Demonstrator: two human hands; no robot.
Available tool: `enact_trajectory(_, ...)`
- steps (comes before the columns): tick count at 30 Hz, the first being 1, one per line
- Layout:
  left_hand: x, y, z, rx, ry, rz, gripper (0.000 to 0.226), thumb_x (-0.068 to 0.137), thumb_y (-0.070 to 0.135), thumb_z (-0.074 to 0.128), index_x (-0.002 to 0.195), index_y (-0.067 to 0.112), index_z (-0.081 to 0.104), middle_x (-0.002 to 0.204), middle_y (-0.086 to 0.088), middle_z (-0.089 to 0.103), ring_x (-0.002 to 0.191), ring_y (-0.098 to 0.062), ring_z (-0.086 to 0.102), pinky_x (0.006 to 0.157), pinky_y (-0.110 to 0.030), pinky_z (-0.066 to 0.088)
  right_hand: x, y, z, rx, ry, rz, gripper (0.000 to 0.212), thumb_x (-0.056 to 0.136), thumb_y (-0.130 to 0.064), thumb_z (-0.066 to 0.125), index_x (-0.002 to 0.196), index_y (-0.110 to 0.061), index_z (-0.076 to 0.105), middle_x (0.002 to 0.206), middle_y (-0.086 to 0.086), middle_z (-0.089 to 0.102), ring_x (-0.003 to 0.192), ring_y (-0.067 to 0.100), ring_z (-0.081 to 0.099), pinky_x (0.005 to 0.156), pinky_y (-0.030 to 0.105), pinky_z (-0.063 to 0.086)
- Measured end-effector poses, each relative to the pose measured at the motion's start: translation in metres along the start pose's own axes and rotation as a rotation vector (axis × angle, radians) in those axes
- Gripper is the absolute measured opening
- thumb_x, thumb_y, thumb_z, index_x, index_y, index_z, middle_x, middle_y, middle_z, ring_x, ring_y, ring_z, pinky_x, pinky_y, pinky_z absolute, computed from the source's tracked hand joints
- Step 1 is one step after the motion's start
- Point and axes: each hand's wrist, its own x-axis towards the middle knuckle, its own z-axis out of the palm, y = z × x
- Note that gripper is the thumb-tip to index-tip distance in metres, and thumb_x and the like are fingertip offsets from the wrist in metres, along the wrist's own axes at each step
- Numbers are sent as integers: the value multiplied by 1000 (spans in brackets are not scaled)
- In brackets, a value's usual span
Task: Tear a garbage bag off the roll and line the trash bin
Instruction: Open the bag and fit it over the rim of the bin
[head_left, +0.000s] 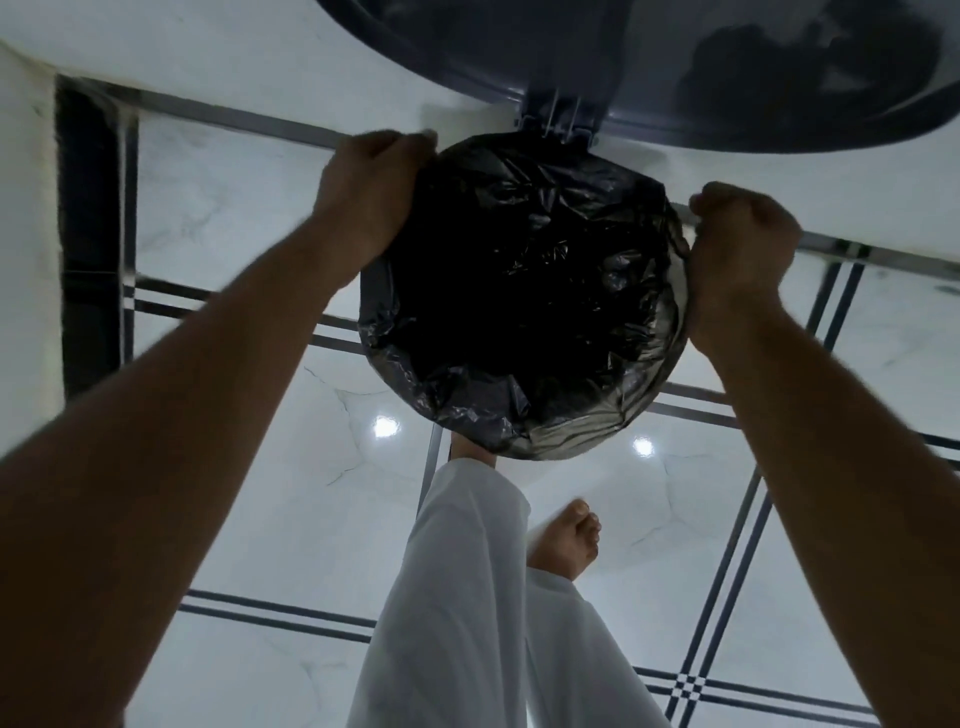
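Below the head camera, on a white marble-look tiled floor (249, 483) with dark inlaid stripes, stands a round trash bin (371, 291), seen from directly above. Crinkled black plastic garbage bag (524, 291) sits inside it, mouth folded outward over the rim all around; bin wall visible only as a thin dark sliver at the left edge. Grey hinged lid (675, 62) is raised, at top of view, joined by a hinge at the far rim. Left hand (371, 182) closed, fingers curled on the bag edge at the far-left rim. Right hand (737, 239) closed likewise on the bag edge at the right rim. Hands well apart, one each side of the bin. Grip detail is blurred; both appear to pinch plastic. White trouser legs (467, 597) and bare foot (566, 540) near the bin's near side.
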Motion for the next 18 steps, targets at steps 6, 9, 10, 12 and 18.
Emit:
enact_trajectory(6,-3,1,7,57,-146,-42,37,103,52,62,115,23,82,106,8,80,87,0,75,81,-15,56,-39,23,7,-212,-59,183,52,99,-50,47,124,-14,75,104,-1,74,85,15,66,79,30,52)
enact_trajectory(9,3,3,5,-13,-81,-70,41,101,47,66,123,15,79,119,1,79,100,-12,75,92,-26,58,-59,34,17,-124,-175,311,61,96,-64,41,132,-29,75,123,0,79,115,27,73,109,49,56)
enact_trajectory(10,3,0,6,-12,-23,-56,40,99,44,66,122,14,78,120,1,78,103,-14,73,91,-27,58,-57,34,19,-72,-169,325,53,99,-60,43,126,-30,77,119,-1,79,115,27,73,108,48,57)
enact_trajectory(12,-5,-5,6,55,197,-30,36,93,43,64,116,18,75,125,-2,73,114,-19,70,95,-30,54,-42,35,19,85,-140,410,41,98,-55,53,110,-27,80,108,1,81,109,26,75,98,41,60)
enact_trajectory(18,-80,-38,11,-163,429,-407,62,86,54,65,134,17,57,140,-8,56,129,-31,58,107,-46,51,-17,35,-5,80,-40,350,30,96,-41,56,77,-24,73,84,-3,74,91,23,70,83,35,53)
